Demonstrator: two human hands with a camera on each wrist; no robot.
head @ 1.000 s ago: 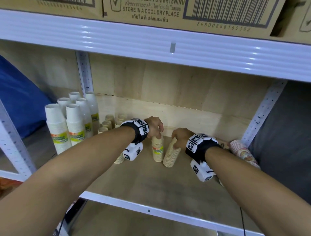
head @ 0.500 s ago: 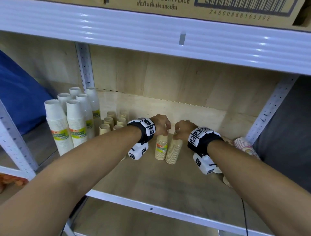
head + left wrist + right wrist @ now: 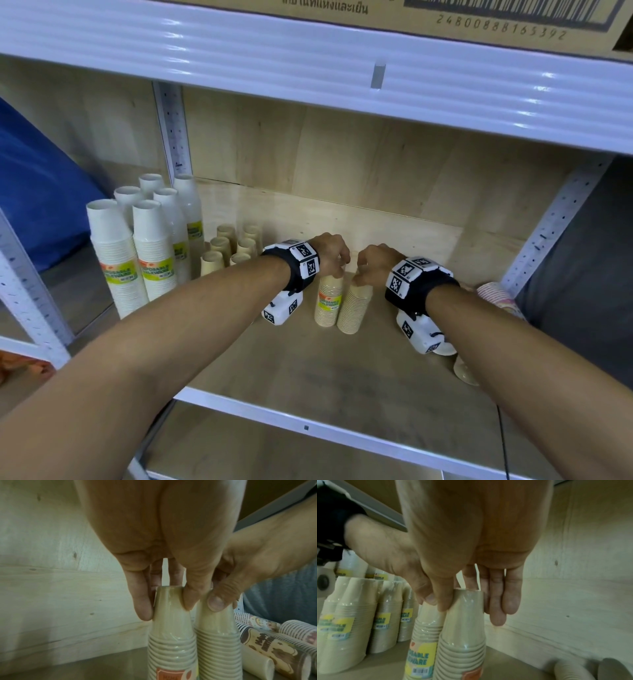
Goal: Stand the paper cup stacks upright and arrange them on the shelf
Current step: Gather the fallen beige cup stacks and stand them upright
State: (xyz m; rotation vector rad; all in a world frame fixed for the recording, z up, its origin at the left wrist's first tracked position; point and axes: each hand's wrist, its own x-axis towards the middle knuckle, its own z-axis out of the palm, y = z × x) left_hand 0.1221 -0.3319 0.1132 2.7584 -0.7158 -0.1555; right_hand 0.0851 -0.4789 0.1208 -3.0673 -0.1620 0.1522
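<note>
Two small beige wrapped cup stacks stand upright side by side in the middle of the wooden shelf (image 3: pixel 308 370). My left hand (image 3: pixel 334 262) pinches the top of the left stack (image 3: pixel 329 301) from above; the left wrist view shows its fingers (image 3: pixel 143 605) and thumb round that stack (image 3: pixel 171 635). My right hand (image 3: pixel 371 267) grips the top of the right stack (image 3: pixel 354 308) the same way, as the right wrist view shows on the nearer stack (image 3: pixel 462 635). Both stacks rest on the shelf and touch each other.
Tall white cup stacks (image 3: pixel 133 253) stand at the shelf's left, with several small beige stacks (image 3: pixel 226 250) behind them. Patterned stacks (image 3: pixel 498 298) and a plain one (image 3: pixel 464 371) lie on their sides at the right. A white metal shelf beam (image 3: pixel 308 65) runs overhead.
The right stack, tilted a second ago, now stands straight against the left stack. Both hands have kept their hold and drawn closer together.
</note>
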